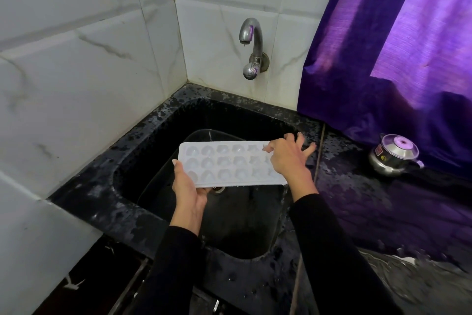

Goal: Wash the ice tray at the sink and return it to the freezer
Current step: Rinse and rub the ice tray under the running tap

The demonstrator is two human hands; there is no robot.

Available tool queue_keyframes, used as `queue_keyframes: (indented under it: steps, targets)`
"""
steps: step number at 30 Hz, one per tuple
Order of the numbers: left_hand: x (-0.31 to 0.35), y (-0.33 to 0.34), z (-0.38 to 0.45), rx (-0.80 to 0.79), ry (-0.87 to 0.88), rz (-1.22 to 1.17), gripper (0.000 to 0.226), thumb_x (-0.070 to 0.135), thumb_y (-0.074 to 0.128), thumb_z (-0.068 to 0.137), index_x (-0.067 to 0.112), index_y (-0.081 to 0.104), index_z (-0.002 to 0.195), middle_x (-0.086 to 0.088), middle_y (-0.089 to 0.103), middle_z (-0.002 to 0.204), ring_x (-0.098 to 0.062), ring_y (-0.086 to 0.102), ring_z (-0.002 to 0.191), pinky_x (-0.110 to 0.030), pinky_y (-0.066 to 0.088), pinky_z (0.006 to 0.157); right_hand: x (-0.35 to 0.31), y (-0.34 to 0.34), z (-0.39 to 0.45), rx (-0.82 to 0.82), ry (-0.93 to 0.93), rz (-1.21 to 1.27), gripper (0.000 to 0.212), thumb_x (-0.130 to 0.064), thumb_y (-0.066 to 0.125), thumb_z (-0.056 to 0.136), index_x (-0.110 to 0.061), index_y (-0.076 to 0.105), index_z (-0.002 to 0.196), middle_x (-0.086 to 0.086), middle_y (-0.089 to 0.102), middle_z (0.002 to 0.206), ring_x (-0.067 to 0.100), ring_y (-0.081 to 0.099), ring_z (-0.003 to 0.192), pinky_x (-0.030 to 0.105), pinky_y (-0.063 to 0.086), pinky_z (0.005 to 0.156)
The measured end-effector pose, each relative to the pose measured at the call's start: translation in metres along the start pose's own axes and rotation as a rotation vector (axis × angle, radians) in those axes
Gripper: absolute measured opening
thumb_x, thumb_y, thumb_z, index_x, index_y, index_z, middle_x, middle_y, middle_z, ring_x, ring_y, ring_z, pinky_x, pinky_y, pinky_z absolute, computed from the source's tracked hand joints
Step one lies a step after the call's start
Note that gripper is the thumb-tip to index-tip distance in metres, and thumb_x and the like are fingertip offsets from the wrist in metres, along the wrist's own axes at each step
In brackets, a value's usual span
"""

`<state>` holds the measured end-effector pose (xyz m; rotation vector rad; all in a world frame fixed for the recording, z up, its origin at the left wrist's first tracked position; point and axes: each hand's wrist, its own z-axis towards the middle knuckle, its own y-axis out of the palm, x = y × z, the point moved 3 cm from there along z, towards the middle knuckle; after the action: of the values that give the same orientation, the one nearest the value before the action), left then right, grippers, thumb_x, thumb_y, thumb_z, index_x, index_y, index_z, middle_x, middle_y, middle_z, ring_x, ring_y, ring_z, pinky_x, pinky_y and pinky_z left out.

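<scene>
A white ice tray (pixel 224 164) with three rows of round hollows is held level over the black sink (pixel 158 133). My left hand (pixel 190 192) grips its near left corner from below, thumb on top. My right hand (pixel 288 158) rests on the tray's right end with fingers spread, covering the last hollows. The metal tap (pixel 251 41) on the tiled wall sits above the sink; only a drop hangs at its spout and no stream runs. The freezer is out of view.
A dark tub or pan (pixel 204 135) lies in the sink under the tray. A steel pot with lid (pixel 393 155) stands on the wet black counter (pixel 357 199) at right. A purple curtain (pixel 398 46) hangs behind it. White tiled walls close the left and back.
</scene>
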<state>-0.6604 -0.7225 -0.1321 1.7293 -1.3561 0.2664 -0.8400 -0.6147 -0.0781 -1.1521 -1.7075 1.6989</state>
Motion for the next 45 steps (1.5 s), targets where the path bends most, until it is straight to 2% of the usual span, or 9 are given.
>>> queue_keyframes:
  steps: [7,20,25,28,32,36,39,43,45]
  targets:
    - [-0.001,0.003,-0.001,0.007,-0.007,-0.003,0.054,0.057,0.036,0.097,0.015,0.059,0.123,-0.01,0.07,0.112,-0.03,0.068,0.098,-0.043,0.057,0.065,-0.004,-0.002,0.001,0.011,-0.02,-0.017,0.038,-0.006,0.057,0.089,-0.028,0.065,0.12,0.01,0.022,0.154,0.035,-0.003,0.146,0.064,-0.005,0.111]
    - [0.001,0.003,0.001,0.001,0.006,-0.004,0.051,0.056,0.037,0.097,0.016,0.06,0.121,-0.01,0.069,0.112,-0.031,0.067,0.1,-0.046,0.058,0.073,-0.004,-0.001,0.006,-0.066,0.003,0.057,0.046,0.007,0.051,0.087,-0.023,0.064,0.12,0.013,0.018,0.153,0.039,-0.014,0.145,0.072,-0.01,0.105]
    - [0.0,0.004,0.003,-0.008,-0.017,-0.023,0.054,0.056,0.037,0.097,0.015,0.058,0.124,-0.011,0.069,0.113,-0.032,0.067,0.1,-0.046,0.058,0.071,-0.006,-0.005,0.004,0.097,-0.036,0.186,0.042,0.013,0.053,0.081,-0.02,0.063,0.106,0.01,0.027,0.146,0.031,-0.004,0.146,0.071,-0.01,0.106]
    - [-0.001,0.007,0.0,-0.018,-0.012,-0.026,0.053,0.056,0.037,0.098,0.015,0.059,0.123,-0.011,0.069,0.112,-0.031,0.067,0.1,-0.047,0.058,0.072,-0.014,-0.004,0.002,0.095,-0.118,0.195,0.051,0.018,0.047,0.078,-0.021,0.065,0.105,0.01,0.026,0.147,0.031,-0.007,0.146,0.068,-0.016,0.105]
    - [-0.002,0.008,-0.001,-0.012,-0.013,-0.032,0.052,0.056,0.038,0.097,0.016,0.059,0.122,-0.011,0.069,0.113,-0.032,0.067,0.101,-0.052,0.056,0.082,-0.024,-0.001,0.001,0.048,-0.14,0.114,0.053,0.014,0.051,0.08,-0.025,0.067,0.112,0.01,0.015,0.156,0.035,-0.014,0.146,0.068,-0.017,0.104]
    - [-0.001,0.005,0.0,0.002,-0.002,-0.032,0.051,0.055,0.038,0.097,0.016,0.059,0.121,-0.01,0.069,0.112,-0.031,0.067,0.1,-0.048,0.057,0.074,-0.028,0.003,-0.004,-0.004,-0.144,0.066,0.056,0.013,0.048,0.083,-0.026,0.065,0.119,0.011,0.015,0.156,0.037,-0.015,0.145,0.068,-0.018,0.103]
    - [-0.001,0.004,-0.001,0.005,-0.008,-0.019,0.051,0.055,0.038,0.097,0.016,0.059,0.122,-0.011,0.069,0.113,-0.031,0.067,0.101,-0.049,0.057,0.076,-0.026,0.003,-0.005,-0.021,-0.136,0.047,0.06,0.015,0.048,0.083,-0.029,0.065,0.12,0.012,0.016,0.155,0.038,-0.015,0.145,0.069,-0.018,0.103]
    - [-0.003,0.007,-0.001,-0.006,-0.019,-0.026,0.053,0.056,0.037,0.097,0.015,0.059,0.124,-0.011,0.069,0.114,-0.032,0.067,0.101,-0.047,0.057,0.071,-0.026,0.0,-0.004,-0.001,-0.108,0.035,0.044,0.003,0.052,0.089,-0.024,0.064,0.121,0.012,0.013,0.157,0.038,-0.015,0.145,0.07,-0.014,0.105]
    - [-0.003,0.009,-0.001,-0.01,-0.016,-0.025,0.053,0.056,0.037,0.097,0.015,0.059,0.123,-0.011,0.069,0.114,-0.032,0.067,0.101,-0.047,0.057,0.073,-0.027,0.001,-0.004,0.001,-0.117,0.017,0.045,0.004,0.053,0.088,-0.023,0.064,0.122,0.012,0.014,0.156,0.038,-0.014,0.145,0.07,-0.014,0.104]
